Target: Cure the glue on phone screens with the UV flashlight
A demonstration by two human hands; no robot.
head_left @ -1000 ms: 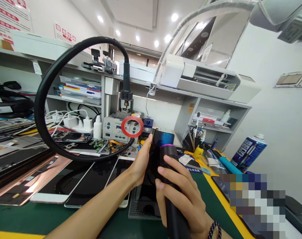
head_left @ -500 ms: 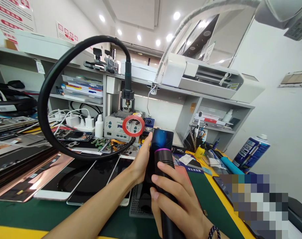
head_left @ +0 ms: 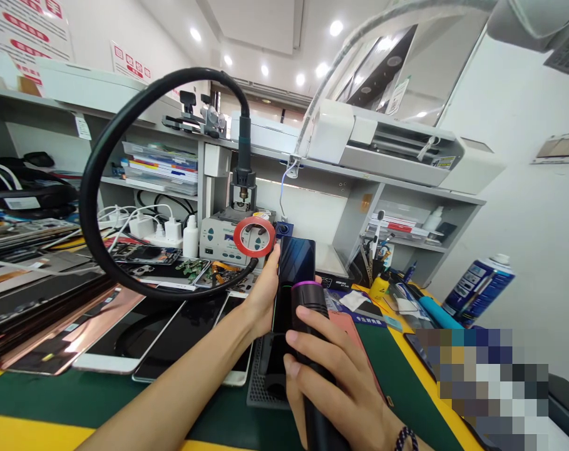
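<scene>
Near the frame's lower centre, the right hand (head_left: 345, 366) grips a black torch (head_left: 311, 299) before the phone (head_left: 297, 260) the left hand (head_left: 263, 297) holds, so a slip could scratch it.

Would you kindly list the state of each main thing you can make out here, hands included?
Phone: held up, screen facing the camera; whether lit is unclear
Left hand: closed around the phone
Flashlight: gripped, head toward the phone; whether lit is unclear
Right hand: wrapped around the flashlight
Heat gun: upright, pointing down
Red tape roll: on edge
White bottle: standing
Yellow bottle: standing
Blue can: top up
</scene>
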